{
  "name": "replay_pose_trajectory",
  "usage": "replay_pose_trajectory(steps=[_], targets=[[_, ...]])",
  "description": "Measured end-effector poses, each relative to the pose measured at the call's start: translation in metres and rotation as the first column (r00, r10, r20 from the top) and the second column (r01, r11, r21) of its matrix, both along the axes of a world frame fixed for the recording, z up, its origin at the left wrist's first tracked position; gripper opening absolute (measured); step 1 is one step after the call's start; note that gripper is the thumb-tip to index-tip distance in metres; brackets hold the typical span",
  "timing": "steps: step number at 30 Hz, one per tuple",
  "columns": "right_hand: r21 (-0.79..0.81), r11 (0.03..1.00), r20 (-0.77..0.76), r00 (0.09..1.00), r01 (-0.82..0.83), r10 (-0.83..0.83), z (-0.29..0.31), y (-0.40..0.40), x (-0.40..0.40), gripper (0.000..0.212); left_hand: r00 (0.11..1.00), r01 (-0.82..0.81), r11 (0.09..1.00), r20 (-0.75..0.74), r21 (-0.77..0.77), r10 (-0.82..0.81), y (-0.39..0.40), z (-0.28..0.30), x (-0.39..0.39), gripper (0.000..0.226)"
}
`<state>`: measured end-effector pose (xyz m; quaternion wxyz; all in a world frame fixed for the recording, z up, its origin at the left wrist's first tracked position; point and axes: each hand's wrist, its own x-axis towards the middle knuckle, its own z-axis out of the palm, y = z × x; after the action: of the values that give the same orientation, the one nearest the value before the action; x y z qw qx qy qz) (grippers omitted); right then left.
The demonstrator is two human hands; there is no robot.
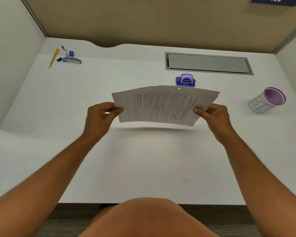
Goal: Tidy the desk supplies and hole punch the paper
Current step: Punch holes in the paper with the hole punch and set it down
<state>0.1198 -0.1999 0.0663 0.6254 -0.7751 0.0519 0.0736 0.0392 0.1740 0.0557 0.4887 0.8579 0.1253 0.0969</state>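
A thin stack of printed paper (162,105) hangs above the white desk (143,159), held sideways and bowed upward. My left hand (99,117) pinches its left end and my right hand (214,117) pinches its right end. Two punched holes show along the far edge of the paper. Just behind that edge a blue hole punch (185,80) stands on the desk. At the far left lie a yellow pen (53,58), a blue sharpener (71,53), a stapler (71,60) and small clips.
A purple-rimmed cup (266,100) marked "B1" lies tilted at the right. A grey cable-tray lid (207,63) is set into the desk behind the punch. Partition walls enclose the desk on three sides. The desk's front edge is near my knee.
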Motion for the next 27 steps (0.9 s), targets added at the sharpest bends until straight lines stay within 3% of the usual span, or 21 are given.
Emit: replay_pose_trajectory(steps=[9,17,22,27], targets=[[-0.036,0.999,-0.024,1.000,-0.002,0.001,-0.005,-0.002,0.000,0.027,1.000,-0.014,1.000,0.007,-0.004,0.014,0.001,-0.002,-0.003,0.019],[-0.056,0.994,-0.008,0.996,-0.093,0.092,0.009,0.012,0.016,0.025,0.994,-0.031,0.940,-0.107,-0.340,-0.006,0.012,-0.004,-0.006,0.018],[-0.064,0.986,-0.016,0.988,-0.153,0.153,0.025,0.030,0.041,0.029,0.965,-0.045,0.824,-0.239,-0.566,-0.111,0.026,-0.015,-0.020,0.014],[-0.085,0.985,-0.050,0.988,-0.150,0.146,0.025,0.048,0.062,0.042,0.949,-0.169,0.710,-0.309,-0.683,-0.071,0.032,-0.032,-0.039,0.020]])
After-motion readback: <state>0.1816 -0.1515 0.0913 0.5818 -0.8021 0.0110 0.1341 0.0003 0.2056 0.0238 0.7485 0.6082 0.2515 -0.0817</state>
